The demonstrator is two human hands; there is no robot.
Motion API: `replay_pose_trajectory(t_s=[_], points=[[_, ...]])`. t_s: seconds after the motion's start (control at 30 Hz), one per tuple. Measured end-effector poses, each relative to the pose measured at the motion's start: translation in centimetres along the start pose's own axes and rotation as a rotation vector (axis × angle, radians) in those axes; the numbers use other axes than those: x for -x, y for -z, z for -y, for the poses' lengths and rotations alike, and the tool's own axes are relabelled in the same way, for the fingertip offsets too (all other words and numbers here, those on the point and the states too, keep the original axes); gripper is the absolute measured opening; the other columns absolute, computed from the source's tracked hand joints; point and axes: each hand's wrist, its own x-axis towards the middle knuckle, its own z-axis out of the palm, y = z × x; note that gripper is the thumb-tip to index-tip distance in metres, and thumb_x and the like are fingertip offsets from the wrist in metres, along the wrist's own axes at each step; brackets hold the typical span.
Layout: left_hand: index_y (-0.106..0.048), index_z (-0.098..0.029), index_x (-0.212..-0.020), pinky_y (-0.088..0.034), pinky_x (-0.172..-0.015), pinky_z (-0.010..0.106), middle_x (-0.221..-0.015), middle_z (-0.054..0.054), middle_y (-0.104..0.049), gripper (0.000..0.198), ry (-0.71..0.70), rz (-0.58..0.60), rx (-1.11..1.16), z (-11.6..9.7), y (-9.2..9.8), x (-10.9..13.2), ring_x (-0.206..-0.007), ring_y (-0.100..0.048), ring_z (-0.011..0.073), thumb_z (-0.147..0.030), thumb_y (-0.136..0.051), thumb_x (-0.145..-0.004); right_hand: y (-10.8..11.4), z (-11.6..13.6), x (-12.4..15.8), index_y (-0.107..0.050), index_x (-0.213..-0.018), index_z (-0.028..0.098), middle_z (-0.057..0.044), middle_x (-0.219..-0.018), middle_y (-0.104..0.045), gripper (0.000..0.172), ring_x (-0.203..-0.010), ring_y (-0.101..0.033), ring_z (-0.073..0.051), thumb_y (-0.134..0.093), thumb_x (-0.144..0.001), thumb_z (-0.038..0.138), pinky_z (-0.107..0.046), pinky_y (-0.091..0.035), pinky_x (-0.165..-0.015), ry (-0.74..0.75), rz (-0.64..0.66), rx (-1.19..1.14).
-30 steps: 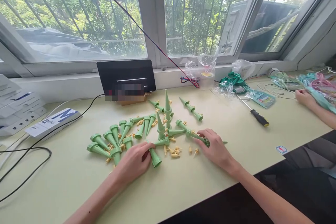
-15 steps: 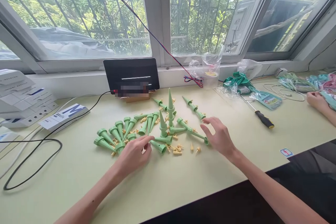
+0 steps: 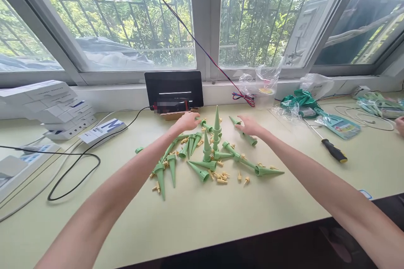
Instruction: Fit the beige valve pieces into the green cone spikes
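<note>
Green plastic cone-shaped watering spikes, with small yellow nozzles (image 3: 222, 181) among them, lie in a loose pile. My left hand (image 3: 187, 122) is at the far side, its fingers closed round the tip end of a green spike (image 3: 206, 126) in a nested row. To the right, my right hand (image 3: 249, 126) has thumb and fingers on another nested row of spikes (image 3: 251, 139); the fingers partly cover it. Between the hands stand two upright spikes, a taller stack (image 3: 216, 124) and a shorter cone (image 3: 206, 147). My left forearm hides part of the pile's left side.
A black tablet (image 3: 173, 86) leans at the back by the window. White boxes (image 3: 59, 107) and a black cable (image 3: 94, 176) are on the left. On the right lie a screwdriver (image 3: 334, 150), a teal packet (image 3: 339, 124) and plastic bags (image 3: 315, 86). Someone else's hand (image 3: 400, 126) shows at the right edge.
Both hands have reached away from me, the left from the near spikes to the far row, the right up onto the other row. The view has swung left.
</note>
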Motion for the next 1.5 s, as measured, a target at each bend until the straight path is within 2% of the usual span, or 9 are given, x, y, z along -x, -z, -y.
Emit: replay_pose_trajectory(t_s=[0.1, 0.23, 0.37, 0.53, 1.0, 1.17, 1.3, 1.4, 1.5], points=[[-0.066, -0.017, -0.121, -0.047, -0.092, 0.034, -0.121, 0.015, -0.069, 0.042, 0.069, 0.054, -0.014, -0.2, -2.3, -2.5, -0.115, -0.062, 0.0311, -0.042, -0.056, -0.089, -1.4, 0.3, -0.5, -0.041, -0.147, 0.01, -0.02, -0.147, -0.047, 0.058, -0.14, -0.04, -0.03, -0.053, -0.095, 0.032, -0.039, -0.034, -0.113, 0.032, 0.054, 0.019], [-0.067, -0.017, -0.117, -0.049, -0.087, 0.033, -0.12, 0.017, -0.069, 0.042, 0.085, 0.095, -0.006, -0.2, -4.3, -3.1, -0.107, -0.066, 0.0298, -0.045, -0.057, -0.089, -2.3, 0.1, 0.5, -0.042, -0.147, 0.012, -0.018, -0.149, -0.045, 0.055, -0.142, -0.038, -0.029, -0.05, -0.095, 0.026, -0.039, -0.031, -0.115, 0.066, 0.083, 0.034], [-0.068, -0.014, -0.112, -0.05, -0.081, 0.03, -0.109, 0.017, -0.071, 0.04, 0.072, 0.084, 0.015, -0.5, -4.8, -2.7, -0.099, -0.068, 0.0278, -0.044, -0.058, -0.088, -2.1, 0.2, 2.3, -0.041, -0.148, 0.009, -0.019, -0.152, -0.04, 0.054, -0.143, -0.037, -0.028, -0.047, -0.095, 0.022, -0.039, -0.029, -0.117, 0.115, 0.073, 0.037], [-0.072, -0.012, -0.095, -0.05, -0.076, 0.028, -0.098, 0.015, -0.073, 0.032, 0.022, 0.071, 0.064, -2.2, -4.9, -2.0, -0.094, -0.068, 0.0262, -0.04, -0.064, -0.082, -1.7, 0.2, 4.2, -0.043, -0.147, 0.015, -0.013, -0.15, -0.047, 0.054, -0.139, -0.043, -0.025, -0.049, -0.094, 0.021, -0.039, -0.032, -0.116, 0.189, 0.037, 0.018], [-0.068, -0.014, -0.063, -0.041, -0.054, 0.027, -0.065, 0.009, -0.066, 0.024, -0.128, 0.094, 0.186, -3.8, -3.6, 0.1, -0.063, -0.061, 0.0199, -0.035, -0.065, -0.075, -1.3, 0.4, 7.7, -0.05, -0.143, 0.024, -0.007, -0.141, -0.058, 0.049, -0.122, -0.06, -0.025, -0.05, -0.094, 0.025, -0.041, -0.045, -0.105, 0.191, 0.031, -0.133], [-0.069, -0.015, -0.063, -0.037, -0.051, 0.028, -0.059, 0.007, -0.063, 0.028, -0.156, 0.086, 0.232, -3.8, -2.6, 1.5, -0.055, -0.055, 0.0167, -0.04, -0.065, -0.075, -1.2, 0.5, 8.2, -0.052, -0.142, 0.025, -0.003, -0.14, -0.059, 0.049, -0.113, -0.066, -0.023, -0.049, -0.093, 0.024, -0.038, -0.049, -0.103, 0.218, 0.028, -0.15], [-0.072, -0.014, -0.069, -0.038, -0.052, 0.028, -0.061, 0.007, -0.065, 0.03, -0.174, 0.053, 0.261, -3.7, -1.9, 2.3, -0.054, -0.054, 0.0159, -0.042, -0.063, -0.077, -0.8, 0.8, 8.7, -0.052, -0.142, 0.023, -0.005, -0.14, -0.059, 0.048, -0.125, -0.058, -0.024, -0.048, -0.094, 0.026, -0.038, -0.046, -0.106, 0.264, -0.014, -0.139], [-0.073, -0.014, -0.076, -0.039, -0.054, 0.027, -0.072, 0.008, -0.07, 0.032, -0.189, 0.005, 0.282, -3.1, -0.9, 3.5, -0.058, -0.055, 0.0156, -0.043, -0.059, -0.08, 0.6, 1.0, 10.7, -0.053, -0.139, 0.021, -0.009, -0.141, -0.058, 0.045, -0.132, -0.052, -0.026, -0.048, -0.096, 0.032, -0.043, -0.041, -0.111, 0.305, -0.081, -0.122], [-0.073, -0.014, -0.08, -0.041, -0.062, 0.027, -0.077, 0.007, -0.071, 0.035, -0.211, -0.089, 0.297, -2.0, 0.1, 6.5, -0.066, -0.057, 0.0158, -0.042, -0.053, -0.086, 2.8, 0.8, 14.7, -0.057, -0.133, 0.024, -0.01, -0.137, -0.06, 0.039, -0.128, -0.054, -0.029, -0.048, -0.098, 0.038, -0.047, -0.045, -0.106, 0.288, -0.131, -0.084]])
